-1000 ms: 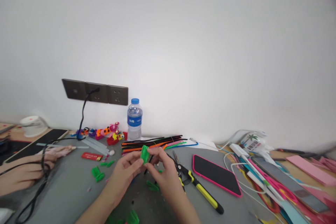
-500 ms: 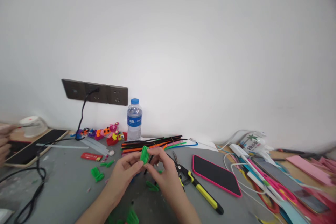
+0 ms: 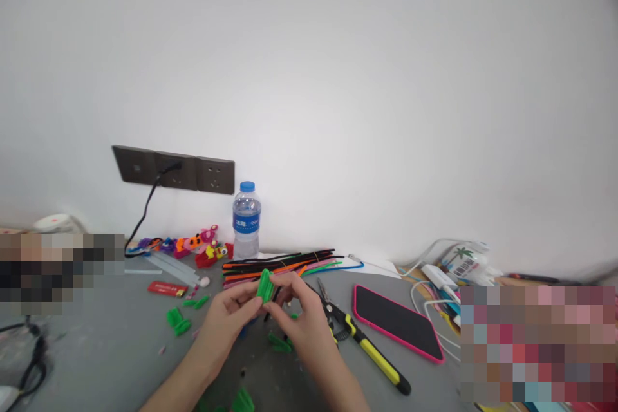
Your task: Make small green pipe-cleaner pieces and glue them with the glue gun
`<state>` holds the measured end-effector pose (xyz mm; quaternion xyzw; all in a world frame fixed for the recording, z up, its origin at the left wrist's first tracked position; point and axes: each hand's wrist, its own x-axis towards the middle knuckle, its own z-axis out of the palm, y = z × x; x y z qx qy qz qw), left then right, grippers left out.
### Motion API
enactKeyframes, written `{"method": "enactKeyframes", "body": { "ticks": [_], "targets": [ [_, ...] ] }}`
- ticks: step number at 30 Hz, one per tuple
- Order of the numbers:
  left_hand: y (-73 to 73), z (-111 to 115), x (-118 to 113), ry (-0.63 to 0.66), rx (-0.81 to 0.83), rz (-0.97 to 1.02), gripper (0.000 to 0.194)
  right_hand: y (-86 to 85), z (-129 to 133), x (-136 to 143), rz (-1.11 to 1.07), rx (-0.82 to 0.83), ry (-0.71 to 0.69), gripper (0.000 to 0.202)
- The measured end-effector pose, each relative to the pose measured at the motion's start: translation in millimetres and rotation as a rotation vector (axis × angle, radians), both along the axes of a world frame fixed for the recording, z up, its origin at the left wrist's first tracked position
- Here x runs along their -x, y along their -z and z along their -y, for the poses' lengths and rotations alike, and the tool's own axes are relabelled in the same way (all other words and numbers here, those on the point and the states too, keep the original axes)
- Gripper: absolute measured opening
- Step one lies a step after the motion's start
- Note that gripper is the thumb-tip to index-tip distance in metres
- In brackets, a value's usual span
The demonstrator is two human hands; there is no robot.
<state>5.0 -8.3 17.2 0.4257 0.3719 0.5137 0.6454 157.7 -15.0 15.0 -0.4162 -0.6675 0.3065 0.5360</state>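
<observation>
Between both hands, over the grey table, is a small green bundle of folded pipe cleaner (image 3: 265, 287). My left hand (image 3: 232, 312) pinches it from the left with thumb and fingers. From the right, my right hand (image 3: 300, 306) grips its edge, fingers curled. A dark strand shows just under the bundle, partly hidden by the right fingers. More green folded pieces (image 3: 178, 322) lie left of the hands, and another green piece (image 3: 243, 400) is near the bottom edge. Yellow-and-black pliers (image 3: 374, 351) rest right of my right hand.
Coloured pipe cleaners (image 3: 284, 264) lie behind the hands, beside a water bottle (image 3: 246, 222). A pink-edged phone (image 3: 398, 323) and white cables (image 3: 437, 331) are at right. Small colourful figures (image 3: 196, 243) and a red packet (image 3: 167, 288) sit at left. Two areas are pixelated.
My hands and the green bundle stay almost in place. The black cable at left has shifted. Parts of the left and right sides are now pixelated.
</observation>
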Motion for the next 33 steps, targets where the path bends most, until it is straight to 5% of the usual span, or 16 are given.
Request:
{"method": "enactKeyframes", "body": {
  "ticks": [11, 33],
  "targets": [
    [9.0, -3.4, 2.2, -0.032, -0.052, -0.028, 0.03, -1.6, 1.6, -0.7, 0.027, -0.048, -0.016, 0.035],
    [4.1, -5.1, 1.1, -0.076, -0.114, -0.139, 0.035, -4.9, 2.5, -0.5, 0.178, -0.153, -0.027, 0.028]
  ]
}}
